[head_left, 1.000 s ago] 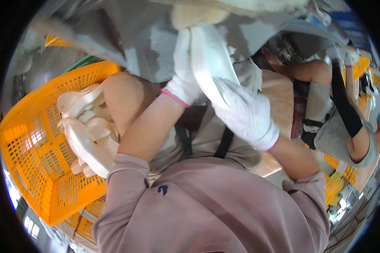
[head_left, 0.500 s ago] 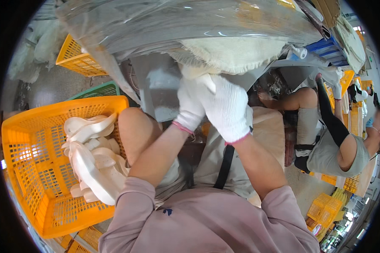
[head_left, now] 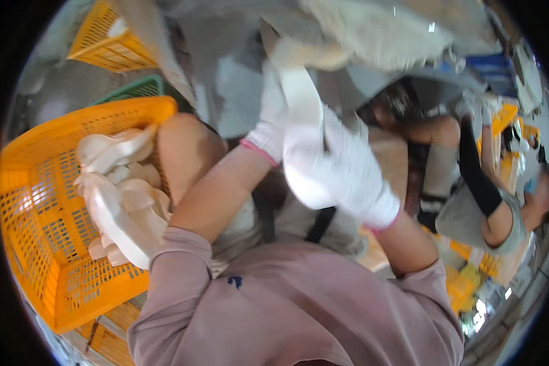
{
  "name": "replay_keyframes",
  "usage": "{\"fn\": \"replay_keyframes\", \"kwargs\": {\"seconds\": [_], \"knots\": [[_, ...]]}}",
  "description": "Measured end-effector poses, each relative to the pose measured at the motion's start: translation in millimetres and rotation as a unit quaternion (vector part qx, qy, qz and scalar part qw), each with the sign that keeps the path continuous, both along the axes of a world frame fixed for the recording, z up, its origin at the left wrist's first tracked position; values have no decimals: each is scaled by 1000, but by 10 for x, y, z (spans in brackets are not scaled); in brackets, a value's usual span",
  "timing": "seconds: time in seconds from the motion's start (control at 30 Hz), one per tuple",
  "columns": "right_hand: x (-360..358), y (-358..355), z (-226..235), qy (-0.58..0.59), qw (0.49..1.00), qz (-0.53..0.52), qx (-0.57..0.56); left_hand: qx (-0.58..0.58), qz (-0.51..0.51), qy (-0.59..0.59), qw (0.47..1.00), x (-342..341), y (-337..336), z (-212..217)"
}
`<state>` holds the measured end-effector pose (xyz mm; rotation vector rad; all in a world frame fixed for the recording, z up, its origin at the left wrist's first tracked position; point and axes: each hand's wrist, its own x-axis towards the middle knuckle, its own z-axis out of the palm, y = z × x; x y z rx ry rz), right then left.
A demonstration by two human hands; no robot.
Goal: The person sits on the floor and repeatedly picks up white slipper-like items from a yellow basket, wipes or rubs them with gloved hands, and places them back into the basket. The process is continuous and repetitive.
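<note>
A long white curved piece (head_left: 302,97), shaped like a shoe sole, stands on end in front of me. My right hand (head_left: 341,161), in a white knit glove with a pink cuff, is closed around its lower part. Close against its upper left side is my left hand (head_left: 271,119), gloved the same way; its fingers are blurred and partly hidden behind the piece. Just beyond the upper end lies a cream, rounded edge (head_left: 314,55), too smeared to identify. Frayed cream cloth (head_left: 378,36) hangs above it.
At my left stands an orange perforated basket (head_left: 82,119) with several white sole-shaped pieces (head_left: 119,207) in it. Behind it are a green basket (head_left: 134,90) and another orange basket (head_left: 113,46). A person (head_left: 488,201) sits at the right, near more orange crates.
My hands have come apart, the right one moving down and right. The white piece between them now shows much more. The whole view has shifted, with the basket appearing higher.
</note>
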<state>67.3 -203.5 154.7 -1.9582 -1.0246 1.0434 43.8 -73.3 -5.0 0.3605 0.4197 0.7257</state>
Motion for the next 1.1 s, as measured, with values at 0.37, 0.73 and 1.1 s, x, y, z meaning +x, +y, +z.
{"fn": "replay_keyframes", "kwargs": {"seconds": [0.37,0.73,1.1], "knots": [[140,296,-382,-322,937,-44,130,-190,-51,-288,937,-15,389,-79],[124,490,-429,-326,931,-68,148,216,68,135,964,-10,-181,-192],[126,119,-224,-481,864,135,66,411,-88,283,862,20,452,-92]]}}
